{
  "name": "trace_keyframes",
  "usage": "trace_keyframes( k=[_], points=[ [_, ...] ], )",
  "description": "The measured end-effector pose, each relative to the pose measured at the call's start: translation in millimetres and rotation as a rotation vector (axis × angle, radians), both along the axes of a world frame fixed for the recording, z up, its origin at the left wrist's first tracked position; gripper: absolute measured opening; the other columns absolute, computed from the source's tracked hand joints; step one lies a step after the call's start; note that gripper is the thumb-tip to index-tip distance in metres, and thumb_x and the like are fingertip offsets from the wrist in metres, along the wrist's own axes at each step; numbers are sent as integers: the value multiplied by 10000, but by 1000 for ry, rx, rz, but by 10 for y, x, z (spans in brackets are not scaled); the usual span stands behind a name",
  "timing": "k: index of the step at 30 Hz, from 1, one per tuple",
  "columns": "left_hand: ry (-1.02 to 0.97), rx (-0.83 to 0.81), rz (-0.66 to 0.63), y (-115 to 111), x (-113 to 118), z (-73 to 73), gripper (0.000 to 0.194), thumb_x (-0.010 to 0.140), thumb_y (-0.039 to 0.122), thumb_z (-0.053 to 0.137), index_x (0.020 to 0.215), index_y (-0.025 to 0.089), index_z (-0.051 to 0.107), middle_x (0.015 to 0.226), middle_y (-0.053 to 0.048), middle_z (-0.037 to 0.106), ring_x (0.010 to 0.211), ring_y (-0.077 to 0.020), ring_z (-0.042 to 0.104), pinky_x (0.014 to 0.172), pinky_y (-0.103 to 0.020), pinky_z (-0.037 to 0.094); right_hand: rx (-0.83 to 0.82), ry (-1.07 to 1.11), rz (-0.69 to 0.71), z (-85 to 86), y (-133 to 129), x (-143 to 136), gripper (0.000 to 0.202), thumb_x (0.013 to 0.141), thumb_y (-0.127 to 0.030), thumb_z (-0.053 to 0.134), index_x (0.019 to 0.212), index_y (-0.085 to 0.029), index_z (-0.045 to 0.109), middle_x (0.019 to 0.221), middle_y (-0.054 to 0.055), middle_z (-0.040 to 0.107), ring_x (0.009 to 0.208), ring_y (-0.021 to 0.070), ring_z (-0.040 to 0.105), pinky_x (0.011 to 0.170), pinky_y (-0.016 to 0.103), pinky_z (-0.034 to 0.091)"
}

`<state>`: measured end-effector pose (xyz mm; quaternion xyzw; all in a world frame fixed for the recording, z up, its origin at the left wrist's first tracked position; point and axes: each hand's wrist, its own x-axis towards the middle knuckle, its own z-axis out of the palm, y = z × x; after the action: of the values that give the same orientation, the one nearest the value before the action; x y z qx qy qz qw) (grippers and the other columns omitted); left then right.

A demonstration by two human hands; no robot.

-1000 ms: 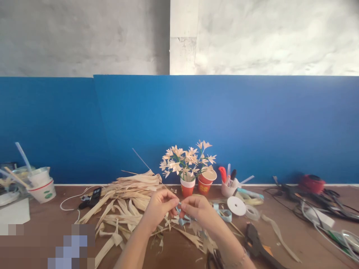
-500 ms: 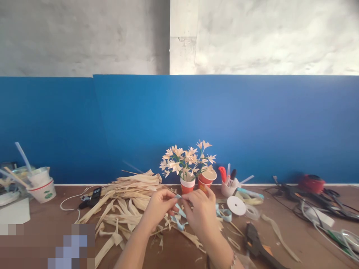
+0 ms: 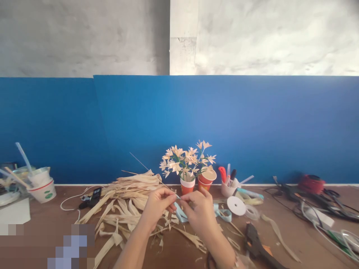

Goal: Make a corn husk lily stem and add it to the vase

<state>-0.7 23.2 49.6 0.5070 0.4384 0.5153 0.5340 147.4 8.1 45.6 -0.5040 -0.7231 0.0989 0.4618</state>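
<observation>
A thin wire (image 3: 139,160) slants up and left from the fingertips of my left hand (image 3: 160,205), which is closed on it. My right hand (image 3: 198,207) pinches at the same spot, where a light blue ribbon (image 3: 181,213) meets the wire and hangs between the hands. More of the blue ribbon (image 3: 224,215) curls on the table to the right of my right hand. Behind the hands, pale flowers (image 3: 179,161) on green stems stand in a paper cup (image 3: 187,184). Dried husk strips (image 3: 131,201) are heaped at the left.
An orange cup (image 3: 206,179), a cup of tools (image 3: 227,188), a white spool (image 3: 236,206) and a dark glue gun (image 3: 254,239) are on the right. Cables (image 3: 300,209) lie further right. A white cup (image 3: 43,191) stands far left, before a blue panel (image 3: 224,112).
The wire above my left hand now shows more clearly and stands at a different slant. The blue ribbon between the hands has shifted right and hangs in a different curl.
</observation>
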Motion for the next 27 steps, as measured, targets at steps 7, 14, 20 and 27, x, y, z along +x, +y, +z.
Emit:
trace_keyframes(
  k=[7, 14, 20, 27],
  points=[
    [-31, 19, -87, 8, -35, -29, 286, 589, 361, 747, 712, 127, 638, 466, 1, 619, 432, -116, 554, 457, -214, 422, -647, 538, 379, 42, 51, 101, 189, 654, -338, 670, 639, -153, 634, 591, 17, 654, 531, 128, 541, 580, 265, 407],
    [-24, 6, -82, -25, 11, -38, 255, 626, 364, 712, 648, 141, 590, 438, 7, 595, 410, -104, 530, 445, -202, 407, -571, 343, 301, 52, 33, 87, 107, 695, -261, 599, 696, -164, 643, 672, 42, 688, 614, 161, 596, 601, 276, 428],
    [-30, -23, 62, -33, 113, -53, 206, 646, 330, 673, 633, 139, 596, 412, 15, 575, 390, -98, 511, 423, -186, 380, 131, -155, -95, -46, 2, -35, 69, 726, -152, 562, 727, -211, 599, 664, -1, 653, 710, 184, 599, 950, 452, 268],
    [79, -28, 64, -3, 53, -44, 205, 652, 308, 662, 756, 135, 627, 458, 10, 596, 431, -124, 547, 371, -182, 366, 297, -179, -156, -31, -18, -60, 172, 804, -148, 504, 672, -211, 594, 631, -12, 636, 683, 165, 580, 986, 434, 201]
  ],
)
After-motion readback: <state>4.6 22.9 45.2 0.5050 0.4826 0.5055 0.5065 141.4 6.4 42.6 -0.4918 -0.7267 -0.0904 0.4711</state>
